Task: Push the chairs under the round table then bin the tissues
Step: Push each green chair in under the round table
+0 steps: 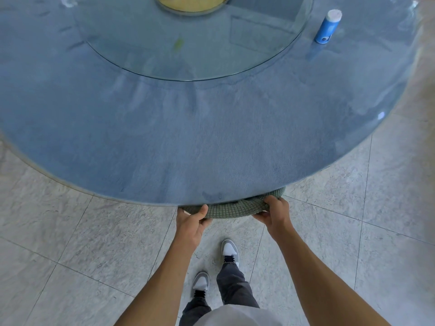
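Chair [231, 208], nearly hidden beneath the round table [164, 142] rim, was gripped at both ends by left hand [191, 223] and right hand [275, 212]; open floor [82, 243] lay behind.

Blue cylinder with white cap [327, 26] upright near far right, glass turntable [193, 55], pale tiled floor [70, 255]

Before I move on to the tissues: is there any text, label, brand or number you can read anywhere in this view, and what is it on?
No readable text in this view.
Blue tube on the round table: a small dark mark near its base, too small and blurred to read.
Shoes: no logo or lettering visible.
Chair gripped by left hand and right hand: checked fabric only, no label.
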`<state>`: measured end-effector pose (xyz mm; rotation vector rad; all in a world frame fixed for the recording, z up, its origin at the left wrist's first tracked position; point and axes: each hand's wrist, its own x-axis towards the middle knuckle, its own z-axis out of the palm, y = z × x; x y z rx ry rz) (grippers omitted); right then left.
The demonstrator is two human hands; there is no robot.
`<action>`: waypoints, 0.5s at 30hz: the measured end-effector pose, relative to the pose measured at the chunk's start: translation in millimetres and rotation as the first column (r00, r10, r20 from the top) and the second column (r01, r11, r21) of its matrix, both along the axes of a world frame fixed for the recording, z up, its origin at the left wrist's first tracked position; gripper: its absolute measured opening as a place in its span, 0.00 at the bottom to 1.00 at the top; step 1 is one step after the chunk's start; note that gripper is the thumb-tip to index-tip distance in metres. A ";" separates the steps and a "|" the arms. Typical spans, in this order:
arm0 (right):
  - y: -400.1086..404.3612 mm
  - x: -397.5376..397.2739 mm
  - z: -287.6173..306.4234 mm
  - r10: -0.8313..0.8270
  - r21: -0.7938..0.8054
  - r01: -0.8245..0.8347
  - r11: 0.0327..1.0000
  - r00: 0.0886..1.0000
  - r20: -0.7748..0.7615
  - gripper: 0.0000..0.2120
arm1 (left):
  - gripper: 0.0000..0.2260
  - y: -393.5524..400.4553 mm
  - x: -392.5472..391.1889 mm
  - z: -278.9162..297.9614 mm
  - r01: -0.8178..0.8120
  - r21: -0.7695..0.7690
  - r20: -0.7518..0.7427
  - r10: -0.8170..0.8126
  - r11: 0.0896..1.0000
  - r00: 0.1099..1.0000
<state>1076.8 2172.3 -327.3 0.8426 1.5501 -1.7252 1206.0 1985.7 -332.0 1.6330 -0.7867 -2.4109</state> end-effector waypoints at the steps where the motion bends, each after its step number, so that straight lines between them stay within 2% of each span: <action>1: 0.2 -2.1 -0.1 0.005 0.003 -0.005 1.000 1.000 0.004 0.17 | 0.30 0.8 -1.3 -0.2 -0.002 0.000 0.000 0.002 1.000 1.000; 12: 4.2 -2.3 4.5 0.029 -0.023 -0.028 0.999 0.999 0.016 0.16 | 0.29 7.5 2.7 9.1 0.009 -0.038 0.013 -0.008 0.999 1.000; 15: 7.1 1.0 8.2 0.077 0.028 -0.077 0.997 0.997 -0.012 0.16 | 0.28 9.1 8.0 14.2 0.044 -0.086 0.061 -0.039 0.995 0.997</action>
